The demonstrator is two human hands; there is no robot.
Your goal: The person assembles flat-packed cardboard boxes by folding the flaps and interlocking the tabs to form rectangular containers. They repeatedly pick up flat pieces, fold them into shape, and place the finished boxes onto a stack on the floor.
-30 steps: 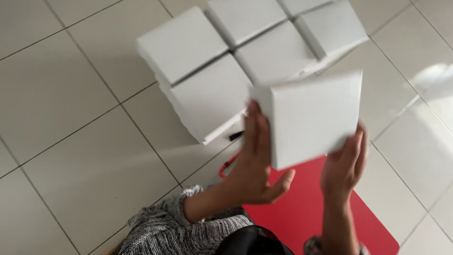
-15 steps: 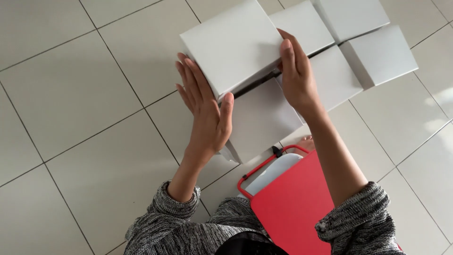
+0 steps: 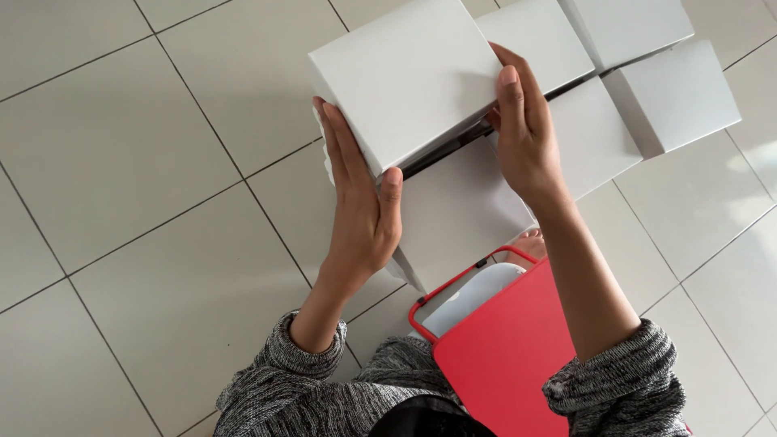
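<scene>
Since a half-second ago, both flat hands, left hand (image 3: 360,214) and right hand (image 3: 522,133), still press the white box (image 3: 405,81), seemingly lower toward 12 o'clock boxes (image 3: 647,89).

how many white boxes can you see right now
5: one box held between left hand and right hand, one beneath it, three behind. Others may be hidden.
</scene>
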